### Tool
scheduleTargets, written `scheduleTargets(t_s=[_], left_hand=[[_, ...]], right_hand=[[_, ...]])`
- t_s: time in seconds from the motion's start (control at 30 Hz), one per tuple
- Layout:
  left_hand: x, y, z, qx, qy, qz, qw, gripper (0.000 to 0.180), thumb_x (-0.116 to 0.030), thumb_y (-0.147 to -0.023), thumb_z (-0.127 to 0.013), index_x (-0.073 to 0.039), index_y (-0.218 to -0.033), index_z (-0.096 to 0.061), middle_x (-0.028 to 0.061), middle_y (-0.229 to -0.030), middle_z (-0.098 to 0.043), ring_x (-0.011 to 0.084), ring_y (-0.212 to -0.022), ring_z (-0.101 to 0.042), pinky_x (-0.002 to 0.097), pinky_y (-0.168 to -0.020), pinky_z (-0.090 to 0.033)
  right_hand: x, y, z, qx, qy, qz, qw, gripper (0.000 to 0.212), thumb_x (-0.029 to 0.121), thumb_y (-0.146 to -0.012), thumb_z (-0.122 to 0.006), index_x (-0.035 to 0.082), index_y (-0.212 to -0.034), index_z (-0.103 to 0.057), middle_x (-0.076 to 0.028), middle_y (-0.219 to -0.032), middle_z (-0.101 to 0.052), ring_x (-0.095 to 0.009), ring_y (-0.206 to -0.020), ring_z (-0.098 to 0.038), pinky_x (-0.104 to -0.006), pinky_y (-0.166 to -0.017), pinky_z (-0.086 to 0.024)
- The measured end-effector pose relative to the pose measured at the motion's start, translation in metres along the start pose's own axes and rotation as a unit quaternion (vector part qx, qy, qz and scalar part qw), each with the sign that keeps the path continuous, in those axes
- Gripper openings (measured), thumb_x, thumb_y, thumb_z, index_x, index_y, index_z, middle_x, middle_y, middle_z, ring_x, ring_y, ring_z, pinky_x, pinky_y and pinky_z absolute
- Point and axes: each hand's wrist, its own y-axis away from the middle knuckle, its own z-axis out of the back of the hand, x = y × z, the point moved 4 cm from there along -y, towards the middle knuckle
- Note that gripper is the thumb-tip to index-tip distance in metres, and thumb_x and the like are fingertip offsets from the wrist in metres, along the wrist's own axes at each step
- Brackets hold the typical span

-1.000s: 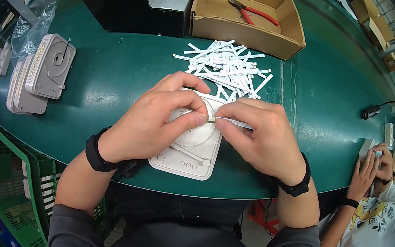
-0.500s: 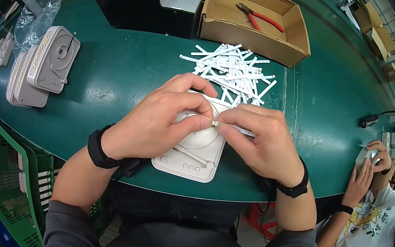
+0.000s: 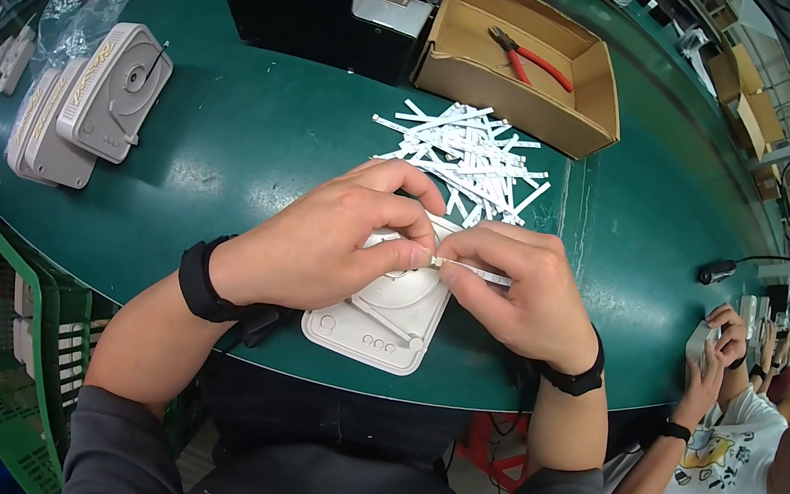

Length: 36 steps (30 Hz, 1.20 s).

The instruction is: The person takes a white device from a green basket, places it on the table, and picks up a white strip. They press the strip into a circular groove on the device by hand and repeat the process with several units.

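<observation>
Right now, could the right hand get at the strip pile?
Probably yes: the right hand pinches one strip over the white plate, and the strip pile lies just beyond it on open green table, nothing between.

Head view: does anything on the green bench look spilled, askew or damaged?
Nothing looks damaged. The white strips lie in a loose, crisscrossed heap beyond the hands rather than in the cardboard box, which holds only red-handled pliers.

Green workbench (image 3: 258,142) — white plastic housing (image 3: 386,311) near front edge, white strip pile (image 3: 469,151), cardboard box (image 3: 522,63), black box (image 3: 298,1), stacked grey housings (image 3: 81,107) left.
</observation>
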Motion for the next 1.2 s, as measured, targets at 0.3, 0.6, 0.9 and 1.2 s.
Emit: scheduleTargets(t_s=[0.3, 0.6, 0.9, 1.2], left_hand=[[-0.0021, 0.0006, -0.0016, -0.006, -0.013, -0.035, 0.999, 0.010, -0.015, -0.098, -0.070, -0.005, -0.097, -0.072, 0.0112, -0.127, -0.062, 0.0313, -0.121, -0.059, 0.0417, -0.103, -0.049], [-0.0024, 0.0011, -0.0032, 0.019, -0.017, -0.046, 0.999, 0.009, -0.014, -0.097, -0.073, -0.005, -0.097, -0.072, 0.0110, -0.128, -0.062, 0.0313, -0.124, -0.058, 0.0416, -0.105, -0.048], [-0.0020, 0.0006, -0.0037, 0.020, -0.007, -0.048, 0.999, 0.010, -0.014, -0.097, -0.072, -0.005, -0.095, -0.072, 0.0118, -0.127, -0.061, 0.0327, -0.122, -0.059, 0.0427, -0.103, -0.049], [-0.0019, -0.0005, -0.0041, 0.018, -0.008, -0.043, 0.999, 0.010, -0.014, -0.097, -0.072, -0.004, -0.093, -0.072, 0.0116, -0.125, -0.061, 0.0325, -0.122, -0.059, 0.0422, -0.103, -0.049]], right_hand=[[-0.0024, 0.0014, -0.0006, 0.039, -0.009, -0.032, 0.999, 0.011, 0.011, -0.093, -0.076, 0.002, -0.099, -0.075, -0.012, -0.085, -0.074, -0.030, -0.077, -0.072, -0.0371, -0.068, -0.056], [-0.0027, 0.0016, -0.0028, 0.055, -0.048, -0.010, 0.997, 0.008, 0.008, -0.095, -0.077, 0.000, -0.097, -0.077, -0.009, -0.081, -0.071, -0.024, -0.071, -0.067, -0.0348, -0.064, -0.050], [-0.0007, 0.0002, -0.0032, 0.075, -0.050, -0.025, 0.996, 0.008, 0.007, -0.096, -0.076, 0.000, -0.099, -0.077, -0.009, -0.081, -0.070, -0.023, -0.071, -0.065, -0.0339, -0.063, -0.048], [-0.0016, -0.0020, -0.0043, 0.087, -0.058, -0.025, 0.994, 0.009, 0.007, -0.096, -0.075, -0.001, -0.099, -0.076, -0.009, -0.082, -0.070, -0.024, -0.072, -0.065, -0.0344, -0.064, -0.048]])
